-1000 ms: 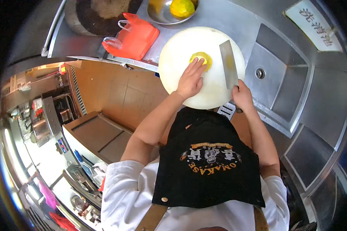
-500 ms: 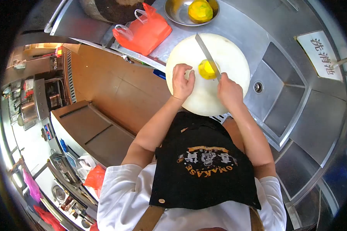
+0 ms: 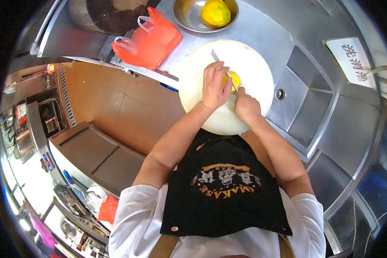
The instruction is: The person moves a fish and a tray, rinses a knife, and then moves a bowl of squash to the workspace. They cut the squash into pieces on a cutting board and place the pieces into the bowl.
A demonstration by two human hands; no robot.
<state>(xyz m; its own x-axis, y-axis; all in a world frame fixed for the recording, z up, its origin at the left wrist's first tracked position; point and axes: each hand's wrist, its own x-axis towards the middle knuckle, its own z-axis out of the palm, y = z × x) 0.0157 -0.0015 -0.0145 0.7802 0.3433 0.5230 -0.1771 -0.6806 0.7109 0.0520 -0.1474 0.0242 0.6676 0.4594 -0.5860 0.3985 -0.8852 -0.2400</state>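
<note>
On the round white cutting board [image 3: 254,105] sits a peeled yellow mango [image 3: 236,78], partly covered by my left hand [image 3: 216,87]. The fingers of that hand curl over the fruit's left side, with the thumb close to the blade. My right hand [image 3: 247,106] is closed around the handle of a long knife [image 3: 233,84]. Seen nearly edge-on, the blade lies across the mango, and its tip points up and left past my left fingers.
Behind the board stands a metal bowl [image 3: 179,18] holding another peeled mango [image 3: 216,13]. A red plastic bag [image 3: 152,43] lies on the counter to the left. To the right is a steel sink [image 3: 303,109], with a white sign [image 3: 350,60] behind it.
My left hand has moved right onto the mango. The knife has swung from a flat-on view to nearly edge-on over the fruit. The whole view has shifted slightly.
</note>
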